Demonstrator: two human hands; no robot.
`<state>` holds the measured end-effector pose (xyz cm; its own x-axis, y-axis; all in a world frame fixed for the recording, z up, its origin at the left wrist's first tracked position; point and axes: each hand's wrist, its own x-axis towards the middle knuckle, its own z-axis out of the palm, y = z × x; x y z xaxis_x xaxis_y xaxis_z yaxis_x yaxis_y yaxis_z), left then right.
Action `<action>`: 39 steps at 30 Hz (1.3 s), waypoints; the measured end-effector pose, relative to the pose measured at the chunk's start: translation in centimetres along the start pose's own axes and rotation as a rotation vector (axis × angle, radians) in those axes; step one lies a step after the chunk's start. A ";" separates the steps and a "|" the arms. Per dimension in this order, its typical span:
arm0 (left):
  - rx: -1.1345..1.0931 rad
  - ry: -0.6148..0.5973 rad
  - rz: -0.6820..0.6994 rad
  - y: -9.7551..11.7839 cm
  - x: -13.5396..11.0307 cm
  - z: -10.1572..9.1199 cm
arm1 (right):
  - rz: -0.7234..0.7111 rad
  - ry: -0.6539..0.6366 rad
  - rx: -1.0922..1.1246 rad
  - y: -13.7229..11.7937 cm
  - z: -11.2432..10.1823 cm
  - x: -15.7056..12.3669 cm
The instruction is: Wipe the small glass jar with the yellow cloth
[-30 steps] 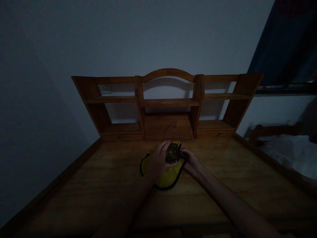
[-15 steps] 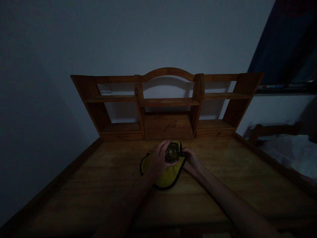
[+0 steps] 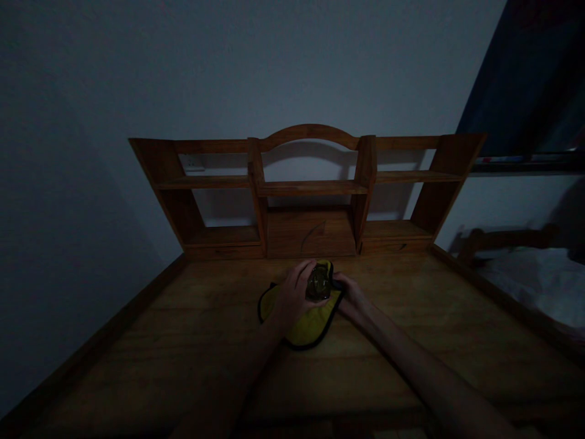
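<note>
A dark, see-through glass (image 3: pixel 319 283) is gripped by my left hand (image 3: pixel 294 296), whose fingers curl round its left side. Under and behind it spreads a yellow cloth (image 3: pixel 308 329) with a black border, lying partly on the wooden desk (image 3: pixel 196 329). My right hand (image 3: pixel 353 297) pinches the right edge of this cloth close beside the glass. Some of its fingertips are hidden by the cloth. The dim light blurs the fine detail of the glass.
A wooden shelf unit (image 3: pixel 313 189) stands along the back of the desk against the wall. Raised wooden rims run along the desk's left and right sides. Bedding (image 3: pixel 539 286) shows to the right, below a dark window (image 3: pixel 530 91).
The glass has turned or tilted slightly in my left hand. My right hand and the cloth edge have shifted a little to the left.
</note>
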<state>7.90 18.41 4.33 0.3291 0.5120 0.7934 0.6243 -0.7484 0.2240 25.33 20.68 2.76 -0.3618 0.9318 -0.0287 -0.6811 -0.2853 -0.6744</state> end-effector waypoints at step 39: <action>-0.212 -0.126 -0.165 0.0 0.6 -0.1 | -0.116 0.038 -0.305 0.5 0.6 0.0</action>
<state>8.02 18.62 4.85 0.3291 0.6728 0.6626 0.5195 -0.7149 0.4679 24.60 20.35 2.89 -0.2651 0.9635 0.0382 -0.4927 -0.1013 -0.8643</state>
